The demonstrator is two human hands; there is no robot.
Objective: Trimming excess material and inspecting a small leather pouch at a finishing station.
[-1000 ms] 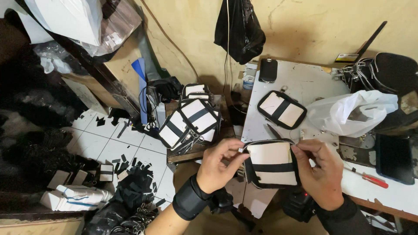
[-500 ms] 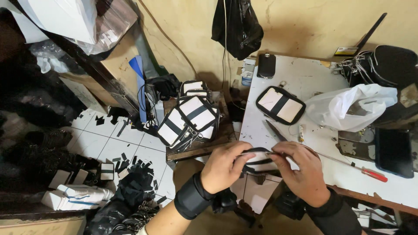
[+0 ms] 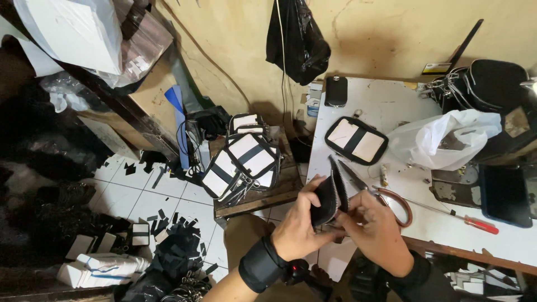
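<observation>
- The black zippered pouch (image 3: 330, 196) stands on edge between both hands, long axis upright, its open zipper edge pointing up and away.
- The left hand (image 3: 299, 226) grips its left side; the right hand (image 3: 372, 229) pinches its lower right.
- Just beyond the right hand lie scissors (image 3: 386, 196) on the white table (image 3: 391, 100).
- Farther off: a finished black-and-white pouch (image 3: 356, 140), a white plastic bag (image 3: 442, 140).
- Left of the left hand, more pouches (image 3: 240, 165) are piled on a wooden stool (image 3: 279, 193).

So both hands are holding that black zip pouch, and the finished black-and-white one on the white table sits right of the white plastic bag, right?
Not quite. The head view shows the black-and-white pouch lying left of the white plastic bag, not right. The rest holds: the left hand and right hand both hold the black zip pouch, and the table is white.
</observation>
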